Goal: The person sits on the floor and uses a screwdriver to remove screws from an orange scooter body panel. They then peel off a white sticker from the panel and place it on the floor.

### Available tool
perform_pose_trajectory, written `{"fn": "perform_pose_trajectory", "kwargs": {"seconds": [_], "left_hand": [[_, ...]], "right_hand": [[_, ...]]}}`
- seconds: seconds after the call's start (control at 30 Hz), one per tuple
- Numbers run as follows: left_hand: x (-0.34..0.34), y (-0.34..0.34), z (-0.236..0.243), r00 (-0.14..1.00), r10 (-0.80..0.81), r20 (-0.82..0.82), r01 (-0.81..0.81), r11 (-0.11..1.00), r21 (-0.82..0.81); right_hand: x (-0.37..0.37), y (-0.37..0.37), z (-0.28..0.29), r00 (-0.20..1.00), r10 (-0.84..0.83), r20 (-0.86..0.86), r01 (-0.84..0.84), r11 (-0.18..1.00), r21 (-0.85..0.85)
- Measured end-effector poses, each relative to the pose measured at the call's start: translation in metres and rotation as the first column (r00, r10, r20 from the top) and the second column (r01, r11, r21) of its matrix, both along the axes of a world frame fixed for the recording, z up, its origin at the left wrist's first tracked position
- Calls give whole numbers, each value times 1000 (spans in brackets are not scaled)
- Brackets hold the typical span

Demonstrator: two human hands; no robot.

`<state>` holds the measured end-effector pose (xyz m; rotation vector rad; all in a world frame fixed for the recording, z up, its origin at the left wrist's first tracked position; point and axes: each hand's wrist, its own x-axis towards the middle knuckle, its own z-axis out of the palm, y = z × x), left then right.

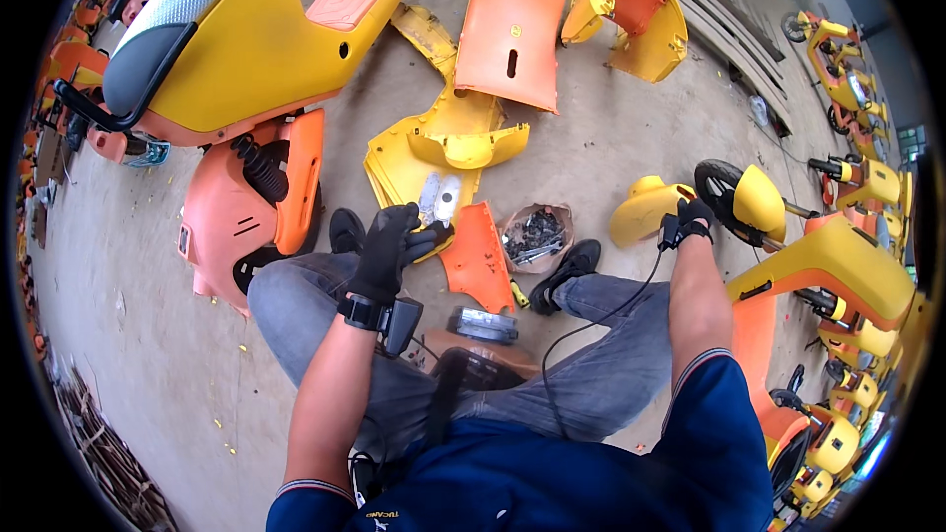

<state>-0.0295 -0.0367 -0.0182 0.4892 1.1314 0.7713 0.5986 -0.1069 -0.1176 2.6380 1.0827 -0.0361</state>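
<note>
My left hand (388, 248), in a black glove, hovers by the lower end of a large yellow panel (392, 160) on the floor. Its thumb side stretches toward the panel's corner; I see nothing held, and whether it touches is unclear. At the right, my gloved right hand (693, 214) grips the edge of a curved yellow fender (639, 211). Between my feet lie an orange panel (477, 258) and an open bag of screws and small metal parts (537, 236). Clear plastic packets (440, 197) rest on the yellow panel.
At the left a yellow scooter body (266, 39) stands above an orange wheel housing (232, 217). Farther off lie a long orange panel (512, 30), a yellow shell (650, 34) and a wooden pallet (734, 25). Yellow scooters (838, 271) line the right. A screwdriver (519, 295) lies near my foot.
</note>
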Motion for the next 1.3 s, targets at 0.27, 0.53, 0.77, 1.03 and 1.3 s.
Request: {"fn": "perform_pose_trajectory", "kwargs": {"seconds": [0.27, 0.53, 0.77, 1.03, 1.3], "left_hand": [[2, 0, 6, 999, 41, -8, -41, 999, 3], [2, -2, 6, 1000, 2, -22, -1, 999, 32], [4, -3, 7, 1000, 4, -12, -3, 1000, 24], [-1, -2, -1, 1000, 7, 26, -8, 1000, 27], [-3, -4, 1, 999, 11, 40, -13, 999, 38]], "right_hand": [[-34, -7, -13, 992, 104, -74, -115, 978, -174], [-57, 1, -17, 982, 187, -36, -191, 964, -185], [-76, 6, -58, 981, 170, -92, -191, 920, -342], [-90, 6, -97, 961, 244, -127, -275, 879, -390], [-138, 9, -79, 938, 290, -190, -344, 856, -387]]}}
